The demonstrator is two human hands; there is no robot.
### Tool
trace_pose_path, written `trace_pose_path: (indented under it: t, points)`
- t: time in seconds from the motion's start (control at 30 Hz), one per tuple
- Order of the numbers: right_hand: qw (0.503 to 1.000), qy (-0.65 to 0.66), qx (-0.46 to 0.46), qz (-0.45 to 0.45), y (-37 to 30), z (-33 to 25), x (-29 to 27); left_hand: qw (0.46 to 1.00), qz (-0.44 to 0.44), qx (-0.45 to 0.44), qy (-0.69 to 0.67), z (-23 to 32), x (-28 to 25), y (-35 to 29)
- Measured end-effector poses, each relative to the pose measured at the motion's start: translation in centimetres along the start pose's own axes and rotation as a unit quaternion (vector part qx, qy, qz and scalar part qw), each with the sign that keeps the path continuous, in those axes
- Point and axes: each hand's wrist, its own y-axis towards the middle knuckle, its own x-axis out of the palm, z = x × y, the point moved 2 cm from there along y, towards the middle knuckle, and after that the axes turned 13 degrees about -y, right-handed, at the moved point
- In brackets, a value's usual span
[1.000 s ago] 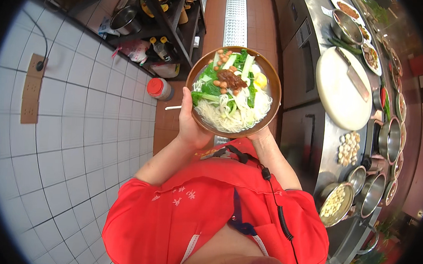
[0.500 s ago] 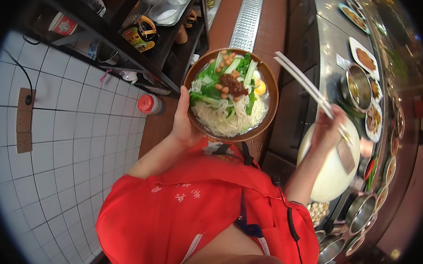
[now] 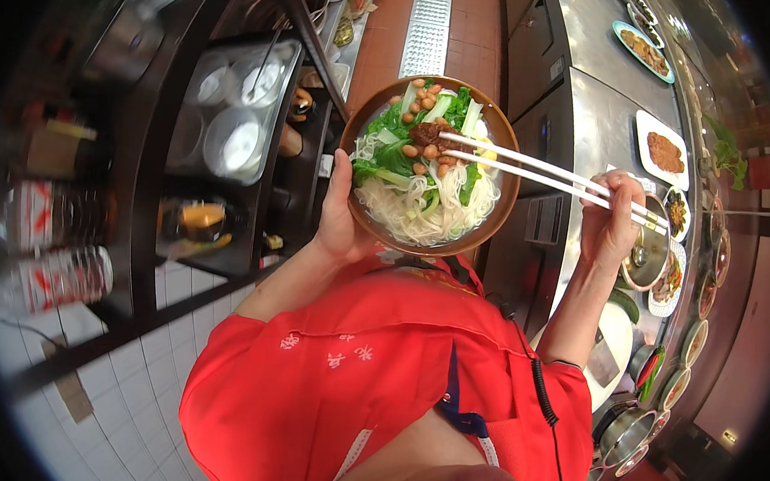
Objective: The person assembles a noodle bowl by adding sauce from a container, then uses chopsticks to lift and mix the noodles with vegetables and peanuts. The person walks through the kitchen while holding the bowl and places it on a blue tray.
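My left hand [image 3: 344, 216] supports a brown bowl [image 3: 377, 231] from its left side, thumb along the rim. White noodles [image 3: 431, 210] fill its near part. Green leafy vegetables [image 3: 394, 157], several peanuts [image 3: 425, 93] and a dark red-brown sauce [image 3: 428, 136] lie on top. A yellow piece of egg shows partly at the right, behind the chopsticks. Closed round a pair of white chopsticks [image 3: 539, 169], my right hand [image 3: 614, 217] is to the right of the bowl. The chopstick tips reach over the bowl to the sauce and peanuts; whether they touch cannot be made out.
On the left stands a dark shelf rack [image 3: 141, 261] with a tray of white tubs [image 3: 232, 139] and plastic bottles [image 3: 47, 282]. A steel counter [image 3: 623, 88] runs along the right, bearing plated food [image 3: 664, 153], a metal pot [image 3: 647, 256] and a white cutting board [image 3: 618, 330] with a cleaver [image 3: 605, 364].
My right hand has brought the chopsticks down and across, so their tips are over the bowl. I have moved forward along the aisle; the shelf now fills more of the left side.
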Motion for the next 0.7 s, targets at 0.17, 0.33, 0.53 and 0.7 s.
trace_pose_path:
  t: [0.17,0.33,0.53,0.7]
  points:
    - [0.996,-0.017,0.059,0.063,13.3,5.7,-3.7,0.999,0.007,-0.001,0.045,2.5,0.8,15.3]
    - [0.999,0.001,0.035,-0.003,27.3,10.3,-7.5,0.999,0.021,0.031,0.039,3.9,3.0,29.6]
    - [0.994,-0.048,-0.063,-0.069,38.7,15.9,-6.0,0.997,-0.009,0.074,-0.025,8.8,1.7,39.5]
    - [0.982,-0.091,-0.139,-0.086,43.6,18.7,-4.5,0.994,-0.029,0.092,-0.056,11.3,-1.9,45.2]
